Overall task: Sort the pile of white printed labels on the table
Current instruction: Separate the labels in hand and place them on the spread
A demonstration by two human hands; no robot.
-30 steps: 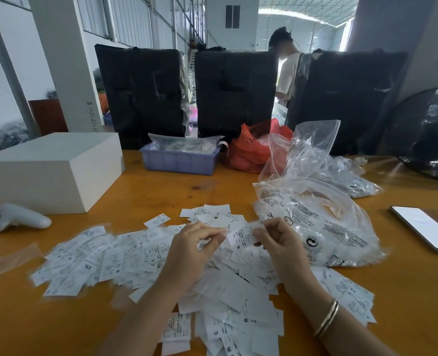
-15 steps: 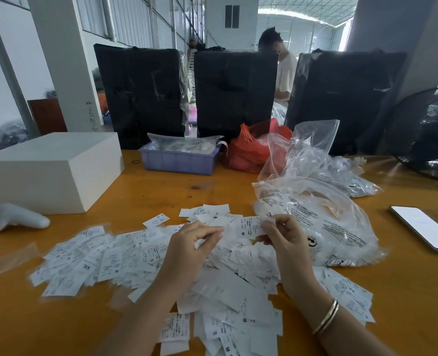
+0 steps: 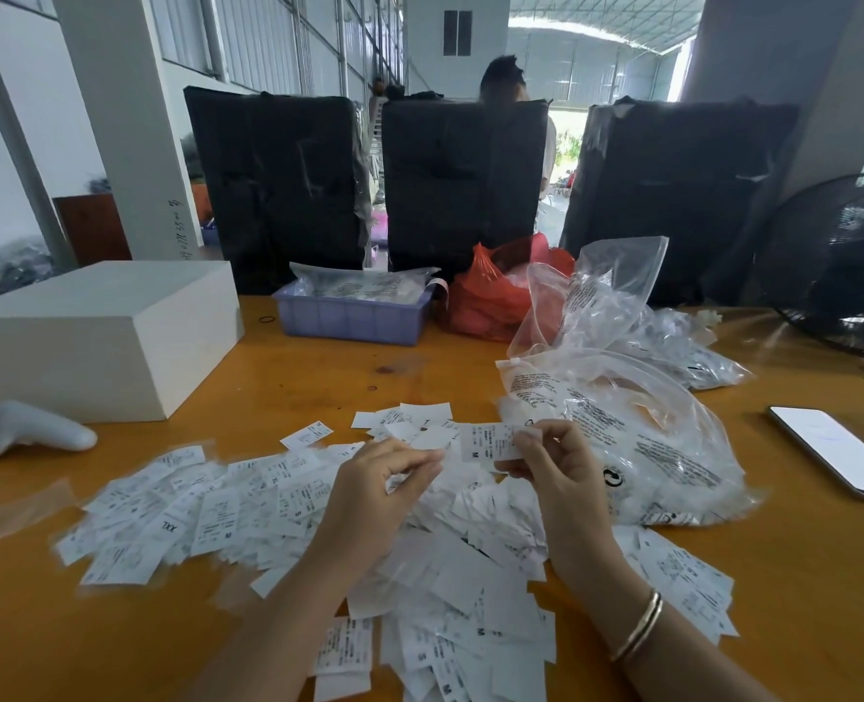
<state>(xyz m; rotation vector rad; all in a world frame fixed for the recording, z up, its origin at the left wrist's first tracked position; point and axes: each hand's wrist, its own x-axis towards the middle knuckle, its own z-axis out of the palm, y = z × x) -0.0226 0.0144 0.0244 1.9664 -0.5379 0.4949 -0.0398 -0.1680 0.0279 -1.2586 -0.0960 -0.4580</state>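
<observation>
Across the middle of the wooden surface [image 3: 799, 575] we see the pile of white printed labels [image 3: 278, 504] spread loosely, some marked M, S or XXL. Just above it our right hand [image 3: 561, 473] pinches one label marked M [image 3: 488, 442] between thumb and fingertips, lifted off the pile. Our left hand [image 3: 374, 494] hangs beside it with fingers curled, fingertips together; we cannot tell if it grips anything. Clear plastic bags [image 3: 637, 438] lie to the right, a phone [image 3: 840, 450] beyond them, and a white box [image 3: 100, 336] and a purple tray [image 3: 348, 319] farther back.
</observation>
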